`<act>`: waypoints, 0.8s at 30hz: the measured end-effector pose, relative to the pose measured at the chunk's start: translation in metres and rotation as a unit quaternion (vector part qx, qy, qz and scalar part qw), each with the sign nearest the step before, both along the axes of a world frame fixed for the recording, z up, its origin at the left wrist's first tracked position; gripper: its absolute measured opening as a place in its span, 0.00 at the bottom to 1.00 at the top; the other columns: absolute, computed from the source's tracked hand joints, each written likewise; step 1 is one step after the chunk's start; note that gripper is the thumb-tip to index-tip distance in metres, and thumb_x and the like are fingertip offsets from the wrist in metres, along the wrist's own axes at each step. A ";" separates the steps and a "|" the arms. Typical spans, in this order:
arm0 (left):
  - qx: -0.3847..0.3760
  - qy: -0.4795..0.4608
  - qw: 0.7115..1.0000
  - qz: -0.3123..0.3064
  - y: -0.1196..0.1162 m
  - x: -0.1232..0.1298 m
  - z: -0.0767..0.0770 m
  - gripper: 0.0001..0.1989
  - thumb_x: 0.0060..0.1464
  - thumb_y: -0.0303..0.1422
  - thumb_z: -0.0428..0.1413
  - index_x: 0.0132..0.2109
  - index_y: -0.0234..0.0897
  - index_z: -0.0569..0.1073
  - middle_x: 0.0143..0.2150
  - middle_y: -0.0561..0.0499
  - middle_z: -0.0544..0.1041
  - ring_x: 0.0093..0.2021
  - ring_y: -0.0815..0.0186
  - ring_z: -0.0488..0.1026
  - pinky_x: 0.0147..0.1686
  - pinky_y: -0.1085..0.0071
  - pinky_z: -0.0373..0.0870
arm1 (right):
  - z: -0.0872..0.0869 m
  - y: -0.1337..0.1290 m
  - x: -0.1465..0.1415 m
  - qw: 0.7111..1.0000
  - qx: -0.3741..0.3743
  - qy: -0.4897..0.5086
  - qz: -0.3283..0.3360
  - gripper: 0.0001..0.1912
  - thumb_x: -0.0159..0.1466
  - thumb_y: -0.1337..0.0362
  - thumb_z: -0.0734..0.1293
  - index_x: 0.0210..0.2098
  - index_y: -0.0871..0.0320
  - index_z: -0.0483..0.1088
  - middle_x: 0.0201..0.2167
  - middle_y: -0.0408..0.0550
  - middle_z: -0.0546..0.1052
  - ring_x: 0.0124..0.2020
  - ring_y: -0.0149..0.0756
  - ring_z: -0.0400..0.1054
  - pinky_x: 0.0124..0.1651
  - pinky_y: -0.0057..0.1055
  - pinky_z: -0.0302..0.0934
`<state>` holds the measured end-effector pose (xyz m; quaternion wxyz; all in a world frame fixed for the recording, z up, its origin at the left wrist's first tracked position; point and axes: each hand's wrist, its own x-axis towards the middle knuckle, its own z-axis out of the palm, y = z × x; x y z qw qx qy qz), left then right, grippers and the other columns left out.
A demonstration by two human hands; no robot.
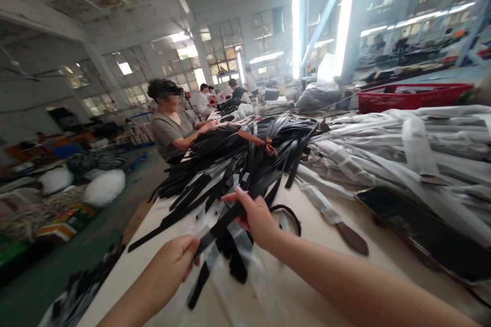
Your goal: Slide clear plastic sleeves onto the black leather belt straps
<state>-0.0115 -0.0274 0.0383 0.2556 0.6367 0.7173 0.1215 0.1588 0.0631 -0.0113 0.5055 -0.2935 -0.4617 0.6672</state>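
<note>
A black strap (219, 229) runs between my two hands above the pale table. My left hand (177, 258) is closed on its near end, thumb pressed on top. Farther up, my right hand (258, 218) grips the same strap, its index finger stretched out to the left. Beneath it lie short black strap ends and clear plastic sleeves (245, 248), partly hidden by my hands. Just beyond my hands is a big heap of black straps (207, 145), with a brown tie (255, 139) around one bundle.
Straps in white wrapping (368, 138) are piled at the right, one with a brown tip (352, 237). A dark glossy panel (414, 230) lies near the right edge, with a red basket (414, 98) behind. A co-worker (172, 125) is at the table's left side.
</note>
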 end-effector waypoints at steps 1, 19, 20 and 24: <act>0.002 0.011 1.000 0.004 0.000 -0.003 0.001 0.26 0.58 0.52 0.38 0.26 0.38 0.66 0.19 0.57 0.62 0.24 0.64 0.64 0.27 0.71 0.57 | 0.002 0.005 0.002 0.999 -0.014 0.014 -0.046 0.31 0.57 0.39 0.63 0.30 0.65 0.75 0.10 0.34 0.55 0.12 0.21 0.49 0.14 0.20 0.39; 0.055 -0.126 0.990 -0.020 0.017 0.031 -0.002 0.23 0.60 0.47 0.42 0.25 0.37 0.66 0.16 0.56 0.65 0.19 0.67 0.63 0.24 0.71 0.57 | -0.015 -0.011 -0.011 0.981 0.054 -0.017 0.186 0.33 0.53 0.36 0.64 0.30 0.64 0.71 0.15 0.42 0.69 0.11 0.24 0.58 0.13 0.22 0.53; 0.030 -0.155 0.987 -0.017 0.017 0.029 -0.002 0.23 0.59 0.49 0.42 0.26 0.37 0.67 0.17 0.56 0.66 0.18 0.67 0.63 0.22 0.72 0.58 | -0.016 -0.011 -0.011 0.982 0.055 -0.021 0.181 0.32 0.53 0.36 0.65 0.27 0.63 0.70 0.15 0.42 0.69 0.10 0.24 0.58 0.13 0.22 0.52; -0.089 -0.246 0.965 -0.024 0.002 -0.001 0.000 0.26 0.55 0.55 0.45 0.38 0.34 0.69 0.27 0.49 0.75 0.23 0.63 0.73 0.23 0.72 0.65 | -0.018 0.000 -0.003 0.992 0.037 -0.025 0.116 0.28 0.55 0.40 0.66 0.24 0.62 0.67 0.12 0.40 0.67 0.09 0.24 0.56 0.12 0.21 0.47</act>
